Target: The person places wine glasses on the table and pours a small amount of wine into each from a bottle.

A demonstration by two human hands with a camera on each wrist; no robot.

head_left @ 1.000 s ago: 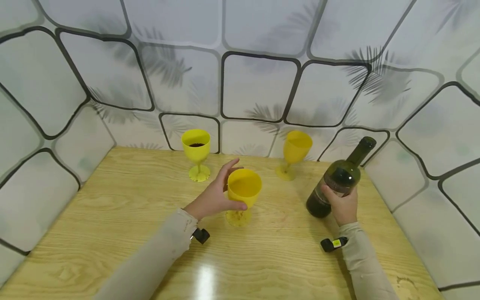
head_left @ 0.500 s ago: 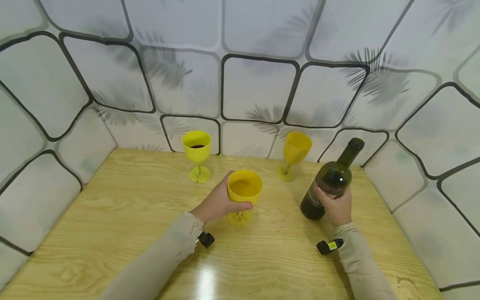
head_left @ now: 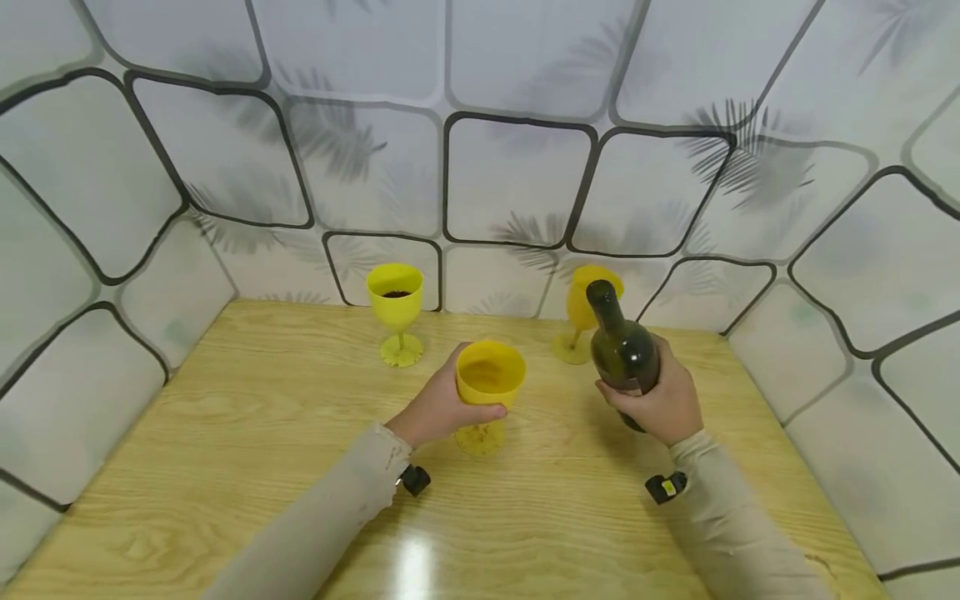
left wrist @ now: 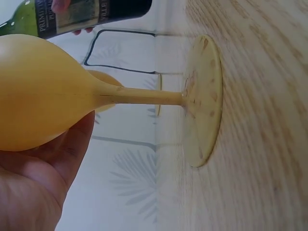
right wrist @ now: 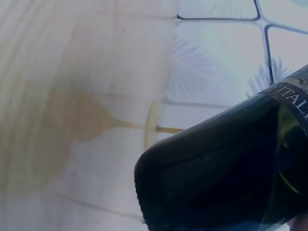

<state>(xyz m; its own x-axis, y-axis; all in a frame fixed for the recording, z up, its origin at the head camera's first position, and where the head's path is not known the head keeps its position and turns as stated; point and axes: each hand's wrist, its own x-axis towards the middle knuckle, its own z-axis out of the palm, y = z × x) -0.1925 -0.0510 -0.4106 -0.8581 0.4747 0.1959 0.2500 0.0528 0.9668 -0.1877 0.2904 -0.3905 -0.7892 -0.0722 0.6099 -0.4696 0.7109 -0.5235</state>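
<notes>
My left hand (head_left: 438,408) grips the bowl of a yellow goblet (head_left: 489,377) that stands on the wooden table (head_left: 225,433); in the left wrist view the palm (left wrist: 33,187) cups the goblet's bowl (left wrist: 38,91), with stem and foot (left wrist: 204,101) on the wood. My right hand (head_left: 660,404) holds a dark green wine bottle (head_left: 621,350) by its body, lifted off the table, its open neck leaning left and away. The bottle's base (right wrist: 211,178) fills the right wrist view.
Two more yellow goblets stand at the back by the wall: one (head_left: 395,296) at left with dark liquid inside, one (head_left: 581,312) partly hidden behind the bottle. Patterned wall panels (head_left: 517,175) enclose the table on three sides.
My right hand has lifted the bottle and swung it left, the neck tipping from right-leaning toward the held goblet. My left hand closed round the goblet's bowl.
</notes>
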